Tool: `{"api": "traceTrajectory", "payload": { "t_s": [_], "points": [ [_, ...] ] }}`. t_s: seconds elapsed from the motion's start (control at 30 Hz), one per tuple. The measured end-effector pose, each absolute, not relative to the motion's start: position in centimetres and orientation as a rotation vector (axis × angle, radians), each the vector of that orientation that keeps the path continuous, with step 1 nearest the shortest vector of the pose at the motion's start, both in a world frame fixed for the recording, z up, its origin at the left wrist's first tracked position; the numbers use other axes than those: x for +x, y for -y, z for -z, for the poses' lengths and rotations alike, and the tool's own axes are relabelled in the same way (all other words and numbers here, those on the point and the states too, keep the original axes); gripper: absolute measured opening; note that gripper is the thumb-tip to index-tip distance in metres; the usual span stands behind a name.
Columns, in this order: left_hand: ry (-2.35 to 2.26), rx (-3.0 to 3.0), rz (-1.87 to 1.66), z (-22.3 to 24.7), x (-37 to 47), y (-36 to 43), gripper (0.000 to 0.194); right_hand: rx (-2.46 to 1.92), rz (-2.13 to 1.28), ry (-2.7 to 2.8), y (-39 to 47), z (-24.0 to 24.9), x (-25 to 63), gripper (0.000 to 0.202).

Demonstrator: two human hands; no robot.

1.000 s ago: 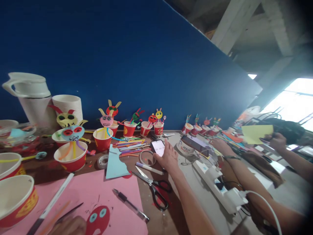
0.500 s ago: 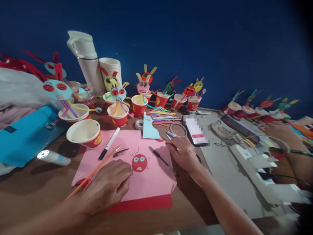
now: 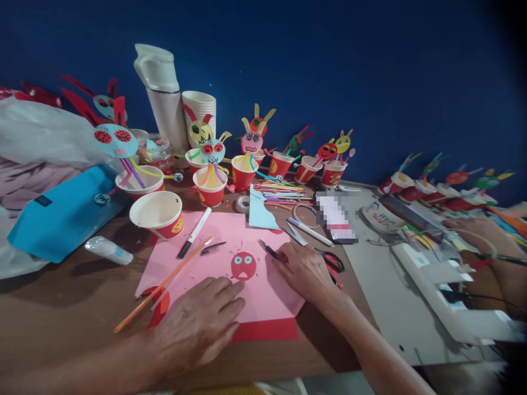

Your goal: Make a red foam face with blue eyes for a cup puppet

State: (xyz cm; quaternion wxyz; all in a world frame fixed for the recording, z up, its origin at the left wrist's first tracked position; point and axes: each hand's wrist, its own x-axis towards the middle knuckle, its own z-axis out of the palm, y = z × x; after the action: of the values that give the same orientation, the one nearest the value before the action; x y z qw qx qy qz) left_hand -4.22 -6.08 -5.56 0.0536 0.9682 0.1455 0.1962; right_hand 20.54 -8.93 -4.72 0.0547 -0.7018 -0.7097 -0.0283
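Observation:
A small red paper circle (image 3: 243,266) with light-blue eyes and a pale mouth lies face up on a pink sheet (image 3: 263,304). My left hand (image 3: 201,318) rests flat on the sheet, its stretched fingers reaching the circle's lower left edge. On the other side, the fingers of my right hand (image 3: 302,271) close over a black pen (image 3: 268,248), hiding its rear part. Left of the circle are a black pen cap (image 3: 213,248), a black-and-white marker (image 3: 194,233) and a long orange straw (image 3: 162,285). Black-handled scissors (image 3: 331,260) lie beyond my right wrist.
An open paper cup (image 3: 156,215) stands left; decorated cups (image 3: 209,187) with paper faces line the back. Colourful sticks (image 3: 284,193), a torn light-blue paper (image 3: 261,211) and a phone (image 3: 335,216) lie behind the sheet. A power strip (image 3: 428,293) and another person's arm (image 3: 477,236) are right.
My right hand has moved from beside the scissors down and left onto the black pen. My left hand's fingers have straightened out on the sheet. The view has shifted slightly left.

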Motion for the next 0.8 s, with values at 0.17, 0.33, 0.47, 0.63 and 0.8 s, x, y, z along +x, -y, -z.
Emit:
{"api": "traceTrajectory", "payload": {
  "t_s": [0.17, 0.33, 0.47, 0.63, 0.8],
  "points": [
    [-0.475, 3.009, -0.489, 5.3, -4.3, 6.4, 0.027, -1.823, -0.174, 2.025, 9.7, 3.6, 21.0, 0.029],
    [-0.478, 2.977, -0.381, 5.5, -4.4, 6.6, 0.032, -1.386, -0.925, 1.396, 9.9, 1.3, 19.9, 0.03],
    [-0.504, 2.959, -0.36, 5.5, -4.4, 6.6, 0.034, -1.021, -1.132, 1.024, 8.8, 1.4, 17.8, 0.039],
    [-0.499, 2.905, -0.397, 5.4, -4.1, 6.2, 0.029, -1.017, -1.25, 0.724, 8.4, 4.2, 15.5, 0.016],
    [-0.526, 2.87, -0.49, 6.0, -3.8, 6.3, 0.028, -1.194, -1.209, 0.802, 9.6, 5.8, 14.3, 0.028]
  ]
}}
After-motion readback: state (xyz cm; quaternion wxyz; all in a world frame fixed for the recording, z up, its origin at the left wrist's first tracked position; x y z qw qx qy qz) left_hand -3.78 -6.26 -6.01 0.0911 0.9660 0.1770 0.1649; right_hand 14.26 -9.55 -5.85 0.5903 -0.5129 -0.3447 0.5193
